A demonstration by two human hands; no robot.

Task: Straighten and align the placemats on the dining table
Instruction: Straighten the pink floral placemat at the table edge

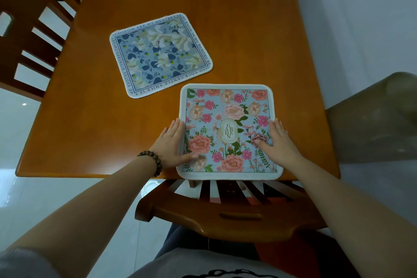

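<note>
Pink-floral "GARDEN" placemat (229,131) | left hand (172,144), right hand (278,140) flat on its sides, fingers open

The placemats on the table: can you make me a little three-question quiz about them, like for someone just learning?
1. True or false: both hands touch the blue placemat.
2. Which mat is turned crooked to the table edge? A) pink Garden placemat B) blue placemat
3. Fill in: the beaded bracelet is on the ___ wrist.

Key: 1 false, the left hand and right hand rest on the pink Garden placemat. 2 B. 3 left.
</note>
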